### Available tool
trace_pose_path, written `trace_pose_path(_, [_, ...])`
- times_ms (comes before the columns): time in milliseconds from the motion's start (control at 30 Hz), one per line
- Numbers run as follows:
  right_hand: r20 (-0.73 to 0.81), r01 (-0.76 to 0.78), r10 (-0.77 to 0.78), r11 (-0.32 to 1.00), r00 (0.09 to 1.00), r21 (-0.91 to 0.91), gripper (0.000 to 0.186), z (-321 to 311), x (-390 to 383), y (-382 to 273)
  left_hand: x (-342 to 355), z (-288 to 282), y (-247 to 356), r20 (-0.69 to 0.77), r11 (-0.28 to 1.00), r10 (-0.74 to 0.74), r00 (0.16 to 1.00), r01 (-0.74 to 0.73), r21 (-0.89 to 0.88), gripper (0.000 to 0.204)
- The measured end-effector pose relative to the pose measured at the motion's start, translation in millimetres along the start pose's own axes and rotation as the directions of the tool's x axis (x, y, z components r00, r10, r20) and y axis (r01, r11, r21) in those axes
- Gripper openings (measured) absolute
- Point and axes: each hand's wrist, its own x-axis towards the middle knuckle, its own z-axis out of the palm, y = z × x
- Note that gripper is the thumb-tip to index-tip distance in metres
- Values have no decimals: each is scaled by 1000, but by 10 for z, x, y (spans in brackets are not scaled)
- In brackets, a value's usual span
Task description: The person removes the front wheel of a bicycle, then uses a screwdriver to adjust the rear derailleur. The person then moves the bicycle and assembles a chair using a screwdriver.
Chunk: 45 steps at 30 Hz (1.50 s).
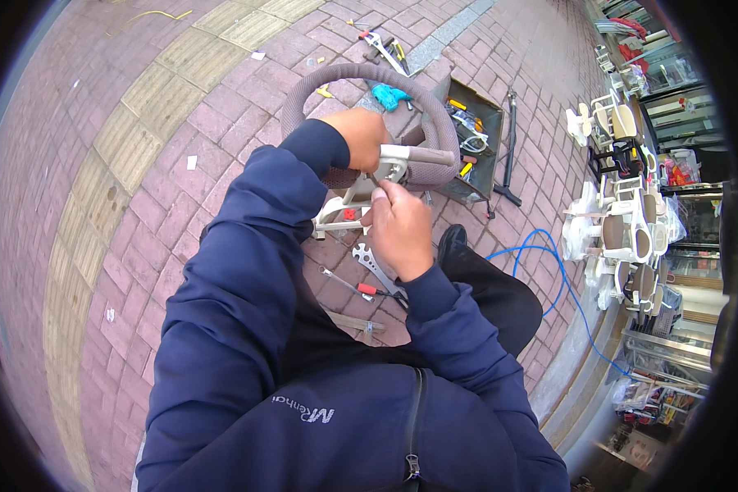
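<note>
In front of my knees stands a cream frame (357, 195) with a large ring (342, 72) covered in grey-brown woven material, like a small child's seat. My left hand (359, 135) is closed at the frame's upper bar (414, 153); its fingertips are hidden. Just below, my right hand (400, 228) is closed, with thumb and finger pinching a thin dark rod-like piece (374, 179) against the frame. A red knob (350, 214) shows low on the frame. On the paving between my legs lie a flat silver multi-hole wrench (371, 261) and a red-handled tool (367, 289).
Right of the ring sits an open toolbox (485, 170) with mixed tools, beside a black rod (510, 139). A turquoise glove-like item (389, 96) and wrenches (377, 43) lie beyond. A blue hose (567, 275) curls across the right, near cream seats (630, 230) along the shopfront.
</note>
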Motion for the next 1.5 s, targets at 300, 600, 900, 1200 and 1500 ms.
trace_pose_path(300, [107, -37, 57, 982, 993, -183, 31, -243, -76, -26, -25, 18, -15, -35, 994, -26, 999, 22, -104, 28])
trace_pose_path(600, [-144, 97, -104, 994, 984, -56, 42, 542, -451, 623, 0, 4, -21, -20, 996, -4, 1000, 2, -87, 29])
trace_pose_path(900, [101, -58, 71, 990, 992, -128, 33, 99, -15, 171, 34, -20, -39, -58, 1000, 14, 998, -16, -23, 21])
trace_pose_path(1200, [87, -69, 79, 991, 993, -110, 34, -44, -114, 78, 14, 46, -50, -84, 995, 5, 996, -14, -101, 21])
trace_pose_path(1500, [-75, 37, -35, 999, 997, 27, 47, 504, -478, 706, 27, 22, -35, -25, 993, -40, 999, 36, -113, 29])
